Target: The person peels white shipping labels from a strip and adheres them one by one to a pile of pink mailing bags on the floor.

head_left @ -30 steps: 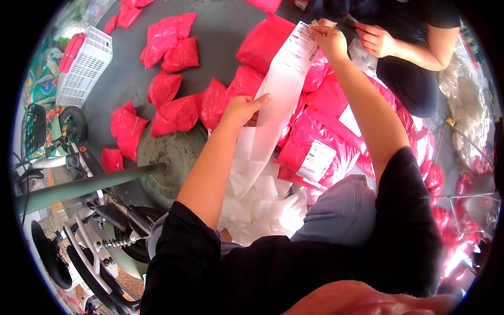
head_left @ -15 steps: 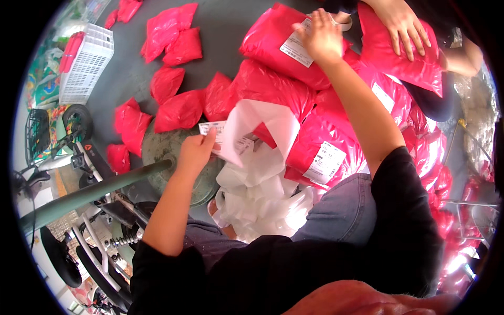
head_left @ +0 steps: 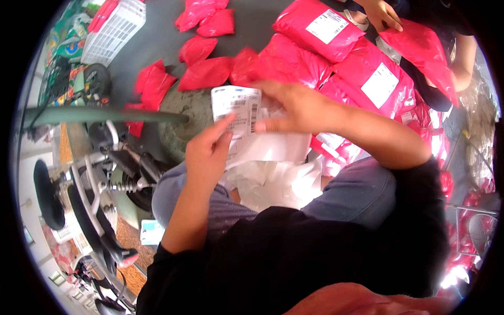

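right fingers (head_left: 269, 125) pinch a barcoded label (head_left: 239, 107) (print blurred), left fingers (head_left: 212, 135) touching, grip unclear.

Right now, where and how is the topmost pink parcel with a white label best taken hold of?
Probably pinch the left end of the pink parcel, coming from the left. That end borders the grey floor and lies away from its white label, while the lower right side lies close against a second labelled parcel.
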`<action>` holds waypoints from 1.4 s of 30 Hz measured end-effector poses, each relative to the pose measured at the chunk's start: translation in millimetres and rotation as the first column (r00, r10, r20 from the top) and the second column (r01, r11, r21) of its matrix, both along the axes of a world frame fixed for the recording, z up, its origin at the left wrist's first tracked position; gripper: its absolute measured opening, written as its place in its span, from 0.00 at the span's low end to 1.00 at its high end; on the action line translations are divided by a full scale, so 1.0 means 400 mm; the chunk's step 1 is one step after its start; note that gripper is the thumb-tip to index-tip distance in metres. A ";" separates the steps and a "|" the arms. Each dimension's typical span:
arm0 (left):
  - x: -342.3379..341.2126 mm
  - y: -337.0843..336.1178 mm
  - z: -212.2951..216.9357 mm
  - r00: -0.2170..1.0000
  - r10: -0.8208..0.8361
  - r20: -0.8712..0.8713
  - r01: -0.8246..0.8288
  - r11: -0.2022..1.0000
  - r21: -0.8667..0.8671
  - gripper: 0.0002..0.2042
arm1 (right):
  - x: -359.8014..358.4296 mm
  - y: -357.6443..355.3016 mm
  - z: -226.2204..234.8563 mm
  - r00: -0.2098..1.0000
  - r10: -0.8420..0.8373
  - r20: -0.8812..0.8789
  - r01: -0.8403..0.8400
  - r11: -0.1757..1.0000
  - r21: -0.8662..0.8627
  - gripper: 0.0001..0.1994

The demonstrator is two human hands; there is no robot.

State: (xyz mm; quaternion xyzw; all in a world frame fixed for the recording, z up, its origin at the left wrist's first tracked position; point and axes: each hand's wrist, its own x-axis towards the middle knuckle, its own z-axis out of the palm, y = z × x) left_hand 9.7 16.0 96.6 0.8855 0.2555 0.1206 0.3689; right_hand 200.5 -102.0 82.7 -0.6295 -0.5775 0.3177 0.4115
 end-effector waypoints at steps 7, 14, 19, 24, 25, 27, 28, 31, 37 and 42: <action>-0.092 -0.009 0.049 0.902 0.216 0.373 0.214 0.527 -0.823 0.21 | -0.222 -0.131 0.158 0.945 0.062 0.322 0.006 0.978 -0.207 0.23; -0.151 -0.102 0.069 0.833 -0.136 0.537 0.511 0.561 -0.651 0.38 | -0.204 -0.095 0.198 0.954 -0.262 -0.149 0.267 0.963 0.019 0.12; -0.126 -0.101 0.037 0.879 -0.109 0.464 0.441 0.556 -0.705 0.36 | -0.251 -0.113 0.190 0.937 -0.295 -0.186 0.311 0.948 0.063 0.05; -0.051 -0.058 -0.024 0.974 -0.005 0.225 0.177 0.634 -0.753 0.14 | -0.213 -0.070 0.076 0.897 -0.408 -0.171 0.422 0.905 0.059 0.05; -0.033 -0.043 -0.058 0.994 0.003 0.107 0.081 0.629 -0.773 0.13 | -0.194 -0.055 0.042 0.865 -0.487 -0.120 0.492 0.871 0.011 0.06; 0.014 -0.031 -0.115 0.994 0.051 0.101 0.042 0.663 -0.747 0.11 | -0.158 -0.026 -0.019 0.849 -0.521 -0.084 0.522 0.853 -0.010 0.07; 0.047 -0.030 -0.144 0.998 0.041 0.040 -0.002 0.722 -0.691 0.11 | -0.135 -0.020 -0.047 0.820 -0.566 -0.082 0.565 0.824 -0.034 0.07; 0.116 -0.001 -0.233 0.997 0.070 -0.040 -0.080 0.775 -0.627 0.12 | -0.084 0.018 -0.122 0.784 -0.613 -0.104 0.600 0.789 -0.130 0.06; 0.202 0.053 -0.329 1.000 0.000 0.002 0.002 0.687 -0.726 0.12 | 0.020 0.039 -0.192 0.749 -0.657 -0.085 0.623 0.742 -0.249 0.06; 0.228 0.091 -0.367 0.996 0.038 0.085 0.044 0.612 -0.790 0.13 | 0.062 0.072 -0.226 0.878 -0.477 -0.044 0.437 0.834 -0.336 0.09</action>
